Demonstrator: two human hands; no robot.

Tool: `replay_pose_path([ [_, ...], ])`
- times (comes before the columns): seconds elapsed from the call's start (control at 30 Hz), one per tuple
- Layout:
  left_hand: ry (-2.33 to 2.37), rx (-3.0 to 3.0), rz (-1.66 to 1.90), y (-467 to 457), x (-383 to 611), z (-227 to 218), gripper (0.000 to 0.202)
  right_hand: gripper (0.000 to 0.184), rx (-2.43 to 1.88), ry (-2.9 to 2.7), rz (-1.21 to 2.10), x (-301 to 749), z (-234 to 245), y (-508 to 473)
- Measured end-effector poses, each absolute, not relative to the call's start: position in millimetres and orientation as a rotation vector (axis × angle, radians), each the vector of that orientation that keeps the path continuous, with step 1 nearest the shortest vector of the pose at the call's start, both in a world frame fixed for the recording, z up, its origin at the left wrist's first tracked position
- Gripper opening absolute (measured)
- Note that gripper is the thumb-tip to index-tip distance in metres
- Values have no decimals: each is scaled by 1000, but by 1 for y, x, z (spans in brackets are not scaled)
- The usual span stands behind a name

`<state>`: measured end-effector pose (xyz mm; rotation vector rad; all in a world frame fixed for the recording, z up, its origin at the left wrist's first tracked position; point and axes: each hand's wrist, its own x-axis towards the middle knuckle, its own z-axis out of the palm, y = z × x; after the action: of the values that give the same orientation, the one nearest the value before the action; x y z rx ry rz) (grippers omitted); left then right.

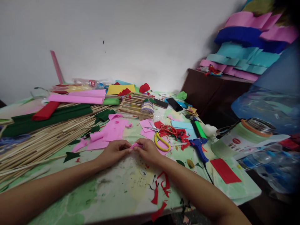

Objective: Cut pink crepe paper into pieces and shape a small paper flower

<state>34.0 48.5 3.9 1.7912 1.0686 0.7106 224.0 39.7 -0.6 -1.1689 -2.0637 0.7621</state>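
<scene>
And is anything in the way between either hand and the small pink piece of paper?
Nothing visible is: the left hand and right hand both have their fingertips on the small pink piece. The yellow handle lies beside the right hand, not in between.

Two hands (114, 152) (148, 152), one flask (231, 141), one glue gun (199, 150)

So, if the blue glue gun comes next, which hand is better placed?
Probably the right hand: it is nearer the blue glue gun than the left hand. Both hold the pink piece, so the right would first need to let go.
</scene>
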Motion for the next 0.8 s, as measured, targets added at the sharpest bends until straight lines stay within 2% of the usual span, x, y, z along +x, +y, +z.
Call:
replay_pose_path([
  [0.1, 1079, 1635, 735, 47, 34, 5, 21, 18, -1248, -2135, 553, 232, 10, 42],
  [0.2, 1105, 1453, 810, 48, 34, 8, 22, 24, -1649, -2228, 132, 251, 23, 51],
  [0.27, 1119, 1348, 872, 50, 33, 8, 25, 27, -1835, -2199, -1, 265, 29, 57],
  [0.43, 1029, 1070, 1008, 58, 30, 3, 25, 28, -2077, -2152, -24, 284, 30, 65],
  [0.63, 835, 772, 1192, 66, 27, 0, 14, 19, -2129, -2218, 0, 281, 27, 62],
  [0.8, 762, 675, 1186, 70, 23, 0, 8, 20, -2140, -2230, -8, 282, 28, 62],
])
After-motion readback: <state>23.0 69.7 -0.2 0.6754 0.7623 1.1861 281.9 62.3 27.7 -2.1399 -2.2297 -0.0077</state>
